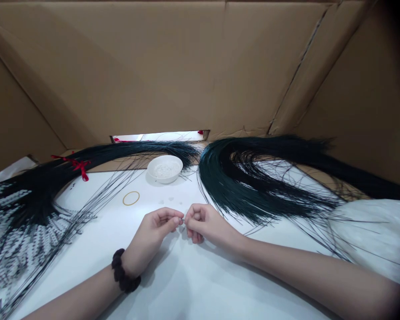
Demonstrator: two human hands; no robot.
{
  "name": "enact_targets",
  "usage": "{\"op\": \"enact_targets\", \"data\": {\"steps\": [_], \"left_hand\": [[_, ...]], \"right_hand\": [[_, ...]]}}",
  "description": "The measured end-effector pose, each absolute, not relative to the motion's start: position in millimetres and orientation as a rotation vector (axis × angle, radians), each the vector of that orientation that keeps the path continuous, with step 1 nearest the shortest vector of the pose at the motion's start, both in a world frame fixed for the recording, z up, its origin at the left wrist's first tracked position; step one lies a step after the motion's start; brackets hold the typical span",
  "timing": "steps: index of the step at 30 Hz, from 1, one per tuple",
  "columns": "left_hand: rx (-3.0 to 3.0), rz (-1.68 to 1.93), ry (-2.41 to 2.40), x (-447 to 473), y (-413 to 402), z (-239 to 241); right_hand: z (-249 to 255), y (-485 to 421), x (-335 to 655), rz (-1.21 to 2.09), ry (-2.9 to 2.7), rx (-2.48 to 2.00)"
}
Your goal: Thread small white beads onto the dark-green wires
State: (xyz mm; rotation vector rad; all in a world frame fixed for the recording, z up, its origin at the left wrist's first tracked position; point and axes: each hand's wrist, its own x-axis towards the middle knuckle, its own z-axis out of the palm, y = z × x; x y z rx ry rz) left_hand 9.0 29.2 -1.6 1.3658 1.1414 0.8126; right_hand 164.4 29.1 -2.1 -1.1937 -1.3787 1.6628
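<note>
My left hand (156,231) and my right hand (203,224) meet fingertip to fingertip over the white table (193,275). Both are pinched shut on something tiny and pale between them; I cannot make out what it is. A dark scrunchie (123,273) sits on my left wrist. A white bowl (165,169) of small pale beads stands just beyond my hands. A big bundle of dark green wires (253,178) curves in from the right, its ends close to my right hand.
Another dark wire bundle (96,155) tied with a red ribbon (78,165) lies at the back left, with beaded wires (16,240) fanned at the left edge. A yellow rubber band (131,198) lies near the bowl. Cardboard walls (186,66) enclose the table.
</note>
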Motion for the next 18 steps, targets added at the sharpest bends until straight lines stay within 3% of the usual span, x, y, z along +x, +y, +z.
{"op": "enact_targets", "data": {"steps": [18], "left_hand": [[1.474,0.803,1.044,9.8,26.7,-0.6]], "right_hand": [[-3.5,27.1,163.6,1.675,-1.363,-1.169]]}}
